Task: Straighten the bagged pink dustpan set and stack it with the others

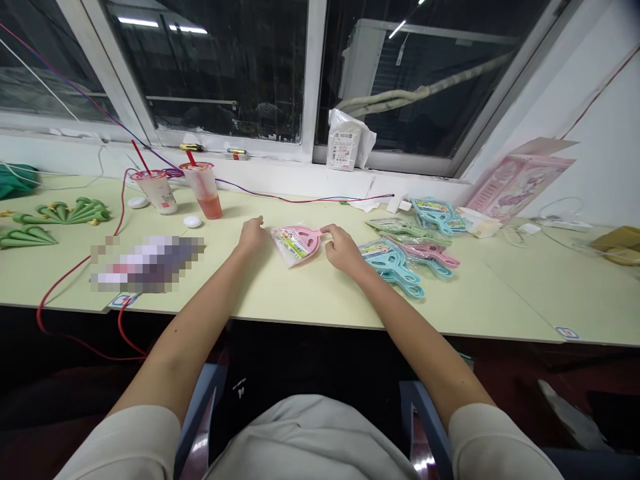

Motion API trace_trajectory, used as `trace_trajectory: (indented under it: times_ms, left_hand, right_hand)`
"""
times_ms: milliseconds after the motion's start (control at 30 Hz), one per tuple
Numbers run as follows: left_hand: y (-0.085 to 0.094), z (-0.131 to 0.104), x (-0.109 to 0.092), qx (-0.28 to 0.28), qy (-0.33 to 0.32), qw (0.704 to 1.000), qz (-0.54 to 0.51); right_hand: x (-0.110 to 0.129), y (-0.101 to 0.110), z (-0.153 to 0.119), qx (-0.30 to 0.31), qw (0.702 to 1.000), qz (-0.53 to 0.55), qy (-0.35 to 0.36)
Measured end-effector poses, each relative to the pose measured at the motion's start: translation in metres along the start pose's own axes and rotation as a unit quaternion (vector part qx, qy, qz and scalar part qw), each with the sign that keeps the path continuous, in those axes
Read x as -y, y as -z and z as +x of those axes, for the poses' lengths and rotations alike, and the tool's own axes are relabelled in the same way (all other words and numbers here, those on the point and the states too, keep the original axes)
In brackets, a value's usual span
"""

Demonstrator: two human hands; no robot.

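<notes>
A pink dustpan-shaped tool (306,239) in a clear plastic sleeve with a printed card lies on the table in front of me. My right hand (344,251) pinches the end of its handle between thumb and fingers. Just left of the package is my left hand (253,235), loosely bent with the fingers partly turned away; a small gap shows between it and the sleeve. To the right, similar packaged tools lie in a loose pile: blue ones (395,263), a pink one (433,252) and a green one (407,229).
More blue packages (437,215) lie behind the pile, near a pink box (523,179). Two drink cups (207,200) with red straws stand at the back left. Green cone-shaped pieces (75,211) and a red cable (55,288) are on the left.
</notes>
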State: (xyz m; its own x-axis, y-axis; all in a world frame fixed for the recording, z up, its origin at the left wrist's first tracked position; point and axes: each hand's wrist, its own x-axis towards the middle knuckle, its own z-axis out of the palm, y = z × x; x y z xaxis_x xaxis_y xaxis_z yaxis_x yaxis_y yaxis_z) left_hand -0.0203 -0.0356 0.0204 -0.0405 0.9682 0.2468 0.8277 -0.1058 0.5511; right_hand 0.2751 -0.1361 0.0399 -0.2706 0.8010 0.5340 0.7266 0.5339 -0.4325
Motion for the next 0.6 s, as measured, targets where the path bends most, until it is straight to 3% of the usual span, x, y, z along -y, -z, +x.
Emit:
trace_trajectory:
  times_ms: [133,267,433,600]
  left_hand:
    - [-0.001,0.006,0.009,-0.037,0.038,0.997,-0.049]
    - [-0.002,0.008,0.015,-0.064,0.060,0.994,-0.064]
    - [-0.005,0.005,0.014,-0.058,0.053,0.994,-0.080]
    - [-0.007,0.004,0.007,-0.045,0.060,0.992,-0.097]
  right_hand:
    - [0.000,0.003,0.029,0.117,0.982,-0.136,-0.058]
    - [-0.001,0.001,0.067,0.273,0.923,-0.249,-0.105]
    - [-0.005,-0.001,0.094,0.311,0.901,-0.285,-0.103]
    - [0.003,0.008,0.091,0.345,0.882,-0.309,-0.093]
